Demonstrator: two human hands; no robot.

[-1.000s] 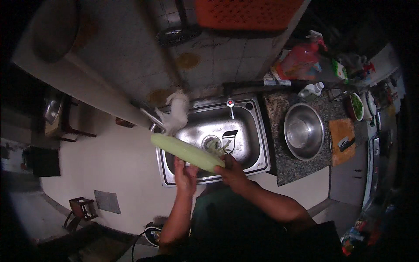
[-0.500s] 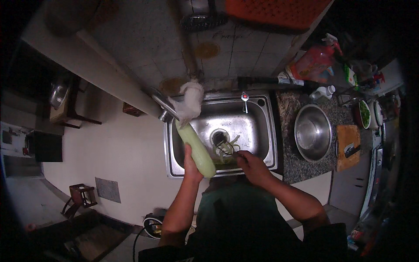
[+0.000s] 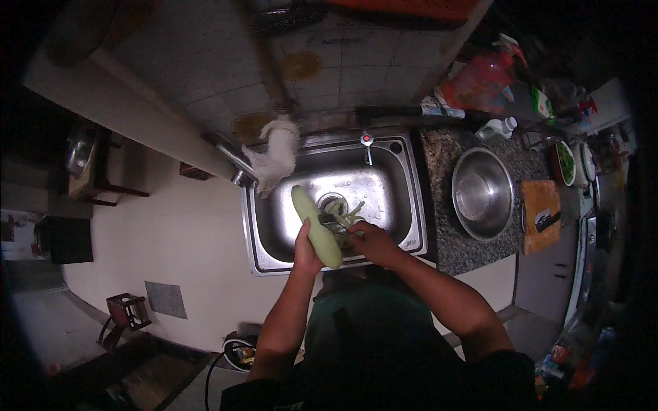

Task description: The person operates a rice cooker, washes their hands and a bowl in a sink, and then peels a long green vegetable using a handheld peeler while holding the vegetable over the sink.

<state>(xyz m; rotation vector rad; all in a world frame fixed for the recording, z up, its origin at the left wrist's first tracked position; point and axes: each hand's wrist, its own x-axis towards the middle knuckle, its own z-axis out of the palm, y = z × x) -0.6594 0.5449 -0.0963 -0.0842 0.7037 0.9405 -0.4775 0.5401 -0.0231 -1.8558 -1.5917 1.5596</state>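
My left hand [image 3: 308, 255] is wrapped round the lower part of a long pale green gourd [image 3: 317, 229], held at a tilt over the near left part of the steel sink [image 3: 419, 229]. In my closed right hand [image 3: 375, 245] is a peeler [image 3: 331, 218]. Its dark head is close beside the gourd's right side; whether it touches the skin I cannot tell. Thin green peelings [image 3: 355, 212] lie in the sink around the drain, partly hidden by my right hand and the peeler.
White cloth [image 3: 277, 156] wraps the tap at the sink's back left. On the speckled counter to the right stands a steel bowl [image 3: 482, 216], with a white bottle [image 3: 498, 130] behind it. A wooden board [image 3: 538, 238] farther right carries a dark-bladed knife [image 3: 546, 220].
The gourd has come away from beneath the cloth-wrapped tap, toward the sink's middle. My right hand has brought the peeler from over the drain to the gourd's side. The view has shifted slightly.
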